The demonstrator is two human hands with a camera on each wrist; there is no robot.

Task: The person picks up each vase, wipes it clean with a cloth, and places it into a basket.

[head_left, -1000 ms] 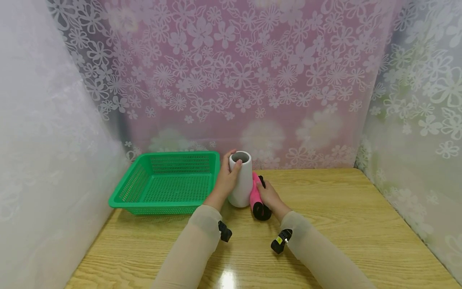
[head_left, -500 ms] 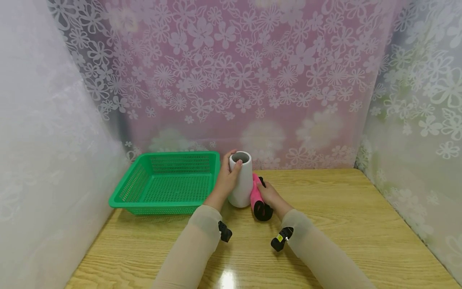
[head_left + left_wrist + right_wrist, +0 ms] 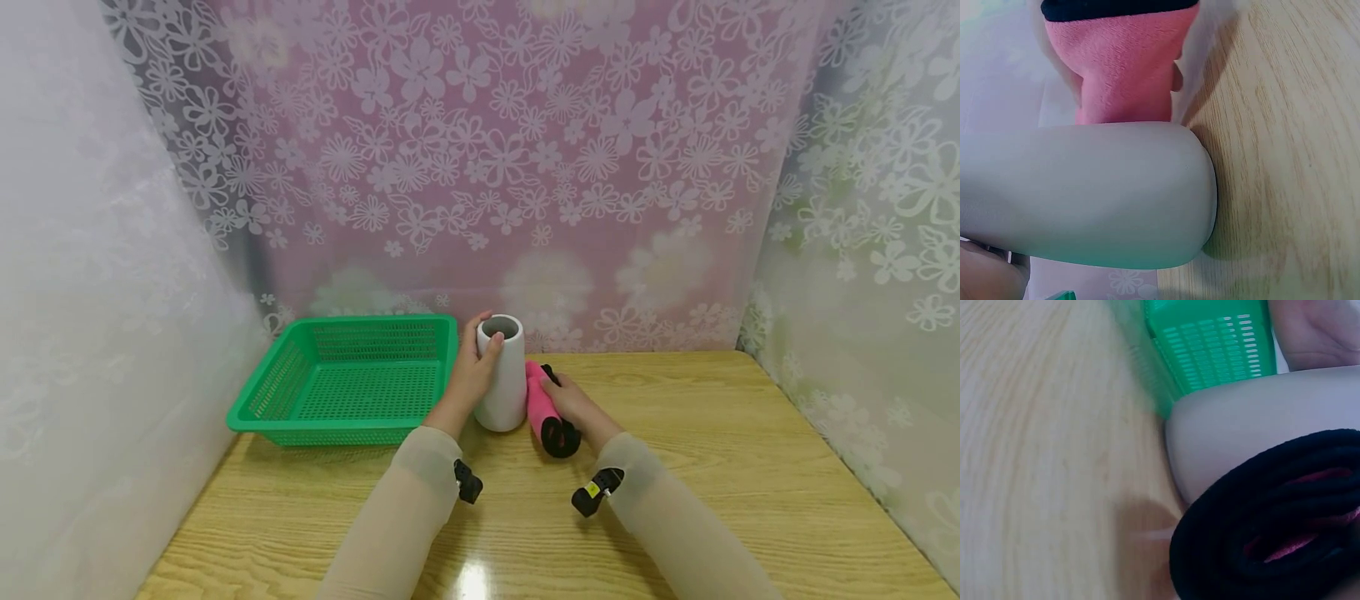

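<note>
A white vase (image 3: 504, 392) stands upright on the table, its round mouth facing up. My left hand (image 3: 469, 371) grips it near the rim from the left side, thumb at the front. Right of the vase, my right hand (image 3: 572, 400) holds a rolled pink cloth (image 3: 542, 407) with black edging by its right side. The left wrist view shows the fuzzy pink cloth (image 3: 1125, 69) beyond the vase (image 3: 1097, 194). In the right wrist view, layered black edging (image 3: 1222, 519) covers part of the vase (image 3: 1241, 419). Whether cloth and vase touch, I cannot tell.
A green plastic basket (image 3: 330, 425) with slotted sides sits left of the vase, close to my left hand. The wooden table (image 3: 675, 417) ends at a pink flowered curtain (image 3: 480, 167) behind. Pale flowered sheets (image 3: 112, 292) hang on both sides.
My right hand has shifted to the right with the cloth, whose black-edged end has swung outward from the vase. My left hand and the vase have stayed in place.
</note>
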